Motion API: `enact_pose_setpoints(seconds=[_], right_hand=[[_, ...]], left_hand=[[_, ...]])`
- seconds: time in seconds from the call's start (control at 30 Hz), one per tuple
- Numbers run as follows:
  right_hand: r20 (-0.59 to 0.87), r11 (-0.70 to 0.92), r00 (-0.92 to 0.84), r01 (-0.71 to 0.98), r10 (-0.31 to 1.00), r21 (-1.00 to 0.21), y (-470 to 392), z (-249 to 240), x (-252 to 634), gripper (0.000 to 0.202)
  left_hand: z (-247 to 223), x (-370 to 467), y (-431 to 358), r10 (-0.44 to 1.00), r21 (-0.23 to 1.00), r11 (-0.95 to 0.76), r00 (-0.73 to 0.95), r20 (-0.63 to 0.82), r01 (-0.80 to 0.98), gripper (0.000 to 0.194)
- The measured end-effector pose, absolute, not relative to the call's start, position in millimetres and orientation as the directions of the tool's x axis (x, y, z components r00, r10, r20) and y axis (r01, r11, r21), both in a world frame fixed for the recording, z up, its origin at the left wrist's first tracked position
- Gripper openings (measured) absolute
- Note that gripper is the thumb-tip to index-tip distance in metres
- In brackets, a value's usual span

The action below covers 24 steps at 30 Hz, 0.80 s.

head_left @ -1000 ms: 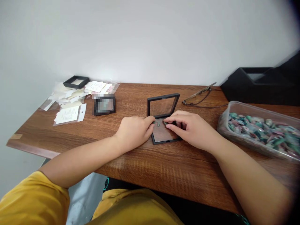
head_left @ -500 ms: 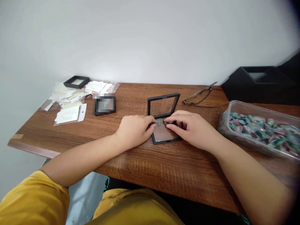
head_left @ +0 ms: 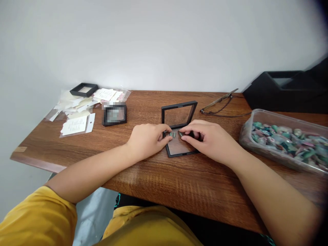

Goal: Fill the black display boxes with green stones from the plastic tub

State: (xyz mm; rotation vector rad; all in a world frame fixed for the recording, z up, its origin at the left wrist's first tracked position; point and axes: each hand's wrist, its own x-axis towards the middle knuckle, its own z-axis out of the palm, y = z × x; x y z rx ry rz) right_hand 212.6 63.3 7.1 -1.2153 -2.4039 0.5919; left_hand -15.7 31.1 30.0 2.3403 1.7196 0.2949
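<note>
Had my left hand [head_left: 148, 138] and right hand [head_left: 214, 140] apart, each pinching a slim green stone [head_left: 180, 134]; middle green stone [head_left: 174, 135] pointed away, nearer left.

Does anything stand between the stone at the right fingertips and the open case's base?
Nothing visible does: the right hand has the stone right at the base, and the lid stands raised behind.

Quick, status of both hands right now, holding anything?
Left hand: fingers closed at a small green stone, apparently pinching it.
Right hand: fingers closed on a small dark stone.
</note>
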Motion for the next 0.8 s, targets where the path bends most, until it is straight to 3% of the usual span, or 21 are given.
enact_pose_setpoints(seconds=[0.8], right_hand=[[0.083,0.462,-0.515,0.673,0.853,-0.578,66.1,5.0,208.2,0.017]], left_hand=[[25.7,-14.8,33.6,0.958,0.356,-0.269,0.286,0.006,0.895,0.021]])
